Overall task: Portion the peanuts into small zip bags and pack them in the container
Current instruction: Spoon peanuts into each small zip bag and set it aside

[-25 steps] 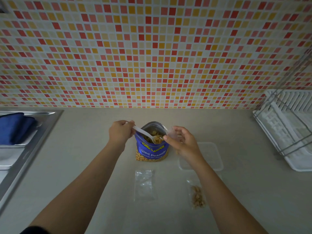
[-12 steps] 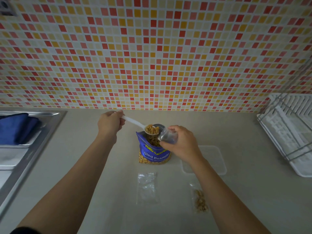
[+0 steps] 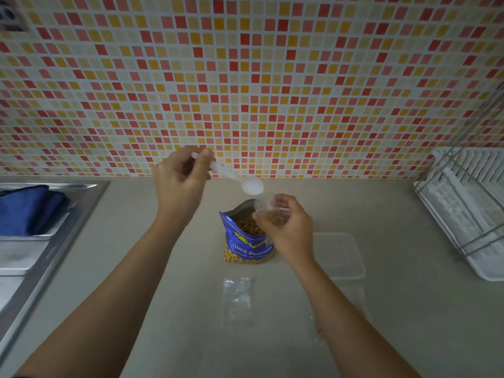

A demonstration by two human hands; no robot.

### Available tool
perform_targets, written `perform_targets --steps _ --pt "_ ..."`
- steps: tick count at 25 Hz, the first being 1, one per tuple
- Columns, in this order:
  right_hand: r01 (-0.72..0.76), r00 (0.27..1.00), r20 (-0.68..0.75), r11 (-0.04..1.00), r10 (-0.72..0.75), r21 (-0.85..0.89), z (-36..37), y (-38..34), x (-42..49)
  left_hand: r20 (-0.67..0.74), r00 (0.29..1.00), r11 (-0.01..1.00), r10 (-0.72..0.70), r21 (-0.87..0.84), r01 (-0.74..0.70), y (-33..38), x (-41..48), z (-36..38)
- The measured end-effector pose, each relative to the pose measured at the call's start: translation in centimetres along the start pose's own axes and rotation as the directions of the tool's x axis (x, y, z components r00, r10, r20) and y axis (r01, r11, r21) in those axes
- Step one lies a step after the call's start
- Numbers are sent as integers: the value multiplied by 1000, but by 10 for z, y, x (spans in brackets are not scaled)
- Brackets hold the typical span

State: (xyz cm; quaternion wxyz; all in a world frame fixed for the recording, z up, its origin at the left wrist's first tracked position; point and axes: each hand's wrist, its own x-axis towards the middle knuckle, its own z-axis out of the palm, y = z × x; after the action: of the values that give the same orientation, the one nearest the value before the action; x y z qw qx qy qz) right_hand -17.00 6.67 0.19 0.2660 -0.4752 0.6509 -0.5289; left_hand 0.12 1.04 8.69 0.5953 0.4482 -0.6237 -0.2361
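Blue foil peanut pouch (image 3: 246, 245) stands open on the tabletop (image 3: 409, 309), nuts showing in its mouth. The right hand (image 3: 290, 230) pinches a small zip bag (image 3: 268, 211) just above that mouth, with some peanuts inside it. The left hand (image 3: 180, 184) grips the handle of a white plastic spoon (image 3: 231, 175), whose bowl hangs just over the bag's opening. A clear container (image 3: 341, 255) sits right of the pouch, its near corner hidden by the right wrist. An empty zip bag (image 3: 237, 298) lies flat in front of the pouch. Another bag (image 3: 316, 330) is mostly covered by the right forearm. A steel sink (image 3: 54, 241) with a blue cloth (image 3: 30, 208) lies far left, a white dish rack (image 3: 463, 203) far right, and a mosaic tile wall (image 3: 245, 77) rises behind.
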Motion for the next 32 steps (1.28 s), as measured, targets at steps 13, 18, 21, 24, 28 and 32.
perform_targets --steps 13,18,21,24,28,32 --pt "-87 993 -78 996 89 31 -38 2 -20 199 964 952 -175 284 114 -40 -96 21" --pt "-191 980 71 976 185 104 -44 14 -42 596 687 821 -416 -79 565 -24 -150 45" --pt "-331 935 193 927 297 177 -63 42 -60 581 621 668 -526 -171 725 -32 -169 53" --pt "-422 888 268 895 375 146 -76 70 -88 633 503 554 -588 -137 821 -38 -192 61" --pt "-417 897 168 909 409 14 -76 107 -114 655 400 549 -641 27 836 -51 -227 68" --pt "-418 895 94 893 436 -166 -74 131 -125 520 419 593 -744 224 773 -63 -251 76"
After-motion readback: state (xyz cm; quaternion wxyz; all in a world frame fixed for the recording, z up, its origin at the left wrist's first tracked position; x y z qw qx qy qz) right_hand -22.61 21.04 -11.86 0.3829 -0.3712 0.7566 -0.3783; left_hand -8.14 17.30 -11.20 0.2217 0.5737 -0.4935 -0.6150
